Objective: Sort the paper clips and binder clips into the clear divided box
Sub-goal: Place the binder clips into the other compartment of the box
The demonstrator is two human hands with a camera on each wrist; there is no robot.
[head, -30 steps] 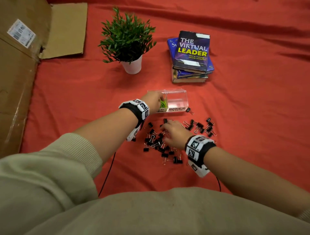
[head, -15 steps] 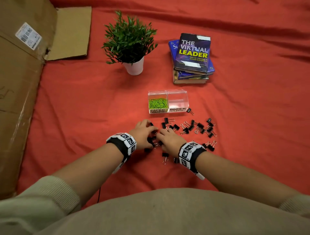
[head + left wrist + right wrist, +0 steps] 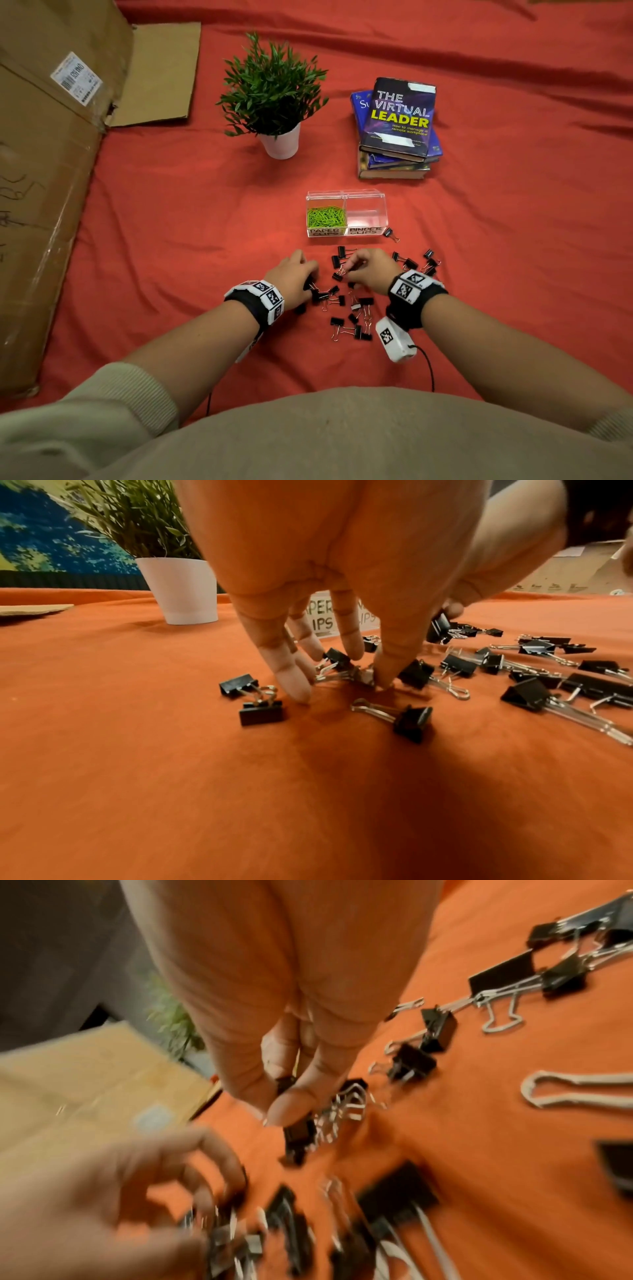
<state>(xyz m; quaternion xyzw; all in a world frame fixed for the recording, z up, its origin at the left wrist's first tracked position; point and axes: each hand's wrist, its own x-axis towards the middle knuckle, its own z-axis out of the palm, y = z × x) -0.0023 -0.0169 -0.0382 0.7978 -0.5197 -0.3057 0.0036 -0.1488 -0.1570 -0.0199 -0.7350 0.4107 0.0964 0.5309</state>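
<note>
Left hand: down on the near-left edge of the clip scatter, away from the box where it hovered a second ago; fingers pointing down and curling in around a small knot of binder clips, tips touching the cloth; grip not yet clearly closed on any one clip.
Right hand: at the far side of the pile, shifted slightly toward the box since a second ago; thumb and forefinger pinching one black binder clip, seen in the right wrist view, though blurred.
Binder clips: all black, loose on the cloth between and around both hands, a further cluster just right of the right wrist, one stray beside the box's near-right corner.
Clear divided box: just beyond the hands, upright; left compartment labelled PAPER CLIPS, right one labelled BINDER CLIPS and holding nothing visible.
Paper clips: green, heaped in the left compartment; none visible on the cloth.
Meaning of the change: paper-clip half likely finished; both hands now turned to the binder clips, none yet in the box, so roughly the second half remaining.
Surroundings: red cloth, potted plant, stack of books, cardboard at far left.
</note>
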